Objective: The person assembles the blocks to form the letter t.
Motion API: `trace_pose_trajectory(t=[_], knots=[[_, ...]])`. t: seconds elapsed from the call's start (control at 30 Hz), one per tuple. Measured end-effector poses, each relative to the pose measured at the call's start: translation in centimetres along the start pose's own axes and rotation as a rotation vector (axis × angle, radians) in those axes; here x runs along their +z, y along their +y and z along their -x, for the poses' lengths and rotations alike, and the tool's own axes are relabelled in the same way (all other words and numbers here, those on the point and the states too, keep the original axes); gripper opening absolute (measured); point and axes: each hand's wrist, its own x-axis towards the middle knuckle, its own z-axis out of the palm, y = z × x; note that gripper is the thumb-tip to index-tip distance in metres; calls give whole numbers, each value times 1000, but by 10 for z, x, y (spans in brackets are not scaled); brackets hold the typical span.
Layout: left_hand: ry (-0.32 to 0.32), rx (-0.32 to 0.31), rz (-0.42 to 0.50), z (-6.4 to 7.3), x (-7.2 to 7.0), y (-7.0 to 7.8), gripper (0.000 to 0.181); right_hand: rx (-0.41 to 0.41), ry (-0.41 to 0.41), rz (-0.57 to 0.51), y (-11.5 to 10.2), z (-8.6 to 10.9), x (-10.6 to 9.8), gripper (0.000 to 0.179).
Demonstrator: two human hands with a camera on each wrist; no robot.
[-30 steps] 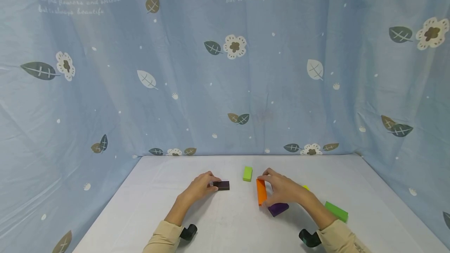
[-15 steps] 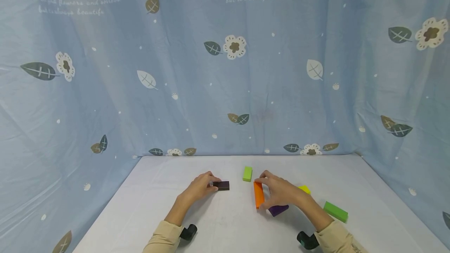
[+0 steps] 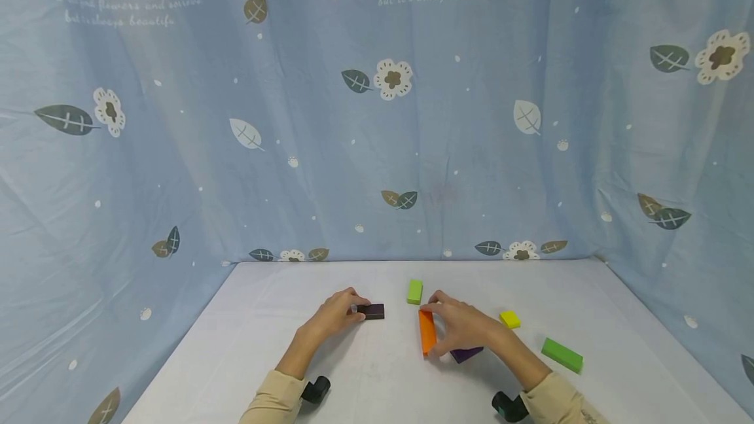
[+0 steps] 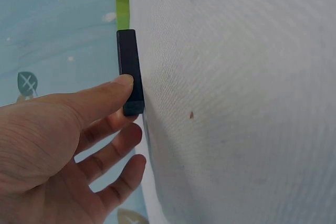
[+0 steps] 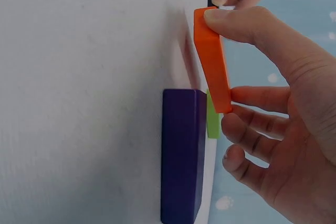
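Note:
Left of the table's middle, my left hand [image 3: 336,314] pinches the near end of a dark, nearly black block [image 3: 373,311]. In the left wrist view the thumb presses that black block [image 4: 129,66] on one side, with fingers behind it. My right hand [image 3: 462,326] holds an orange block [image 3: 427,333] lengthwise between thumb and fingertips. The right wrist view shows the orange block [image 5: 212,59] held above the table, a shadow beneath it. A purple block [image 5: 181,156] lies under the right hand, partly hidden by it in the head view.
A lime green block [image 3: 415,292] lies farther back between the hands. To the right are a small yellow block [image 3: 509,319] and a longer green block [image 3: 562,354]. A patterned blue curtain [image 3: 448,149] surrounds the white table [image 3: 265,306] at the back and sides.
My right hand has moved left and slightly nearer with the orange block, uncovering the yellow block. The left hand and black block stay put.

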Motion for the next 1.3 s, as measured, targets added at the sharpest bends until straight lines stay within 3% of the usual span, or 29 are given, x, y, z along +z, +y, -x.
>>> trace_pose_trajectory(t=[0.83, 1.3], knots=[[-10, 7, -3, -1, -1, 0, 29, -60, -10, 23, -12, -1, 9, 84], [-5, 12, -2, -1, -1, 0, 29, -73, -8, 32, -8, -4, 16, 85]])
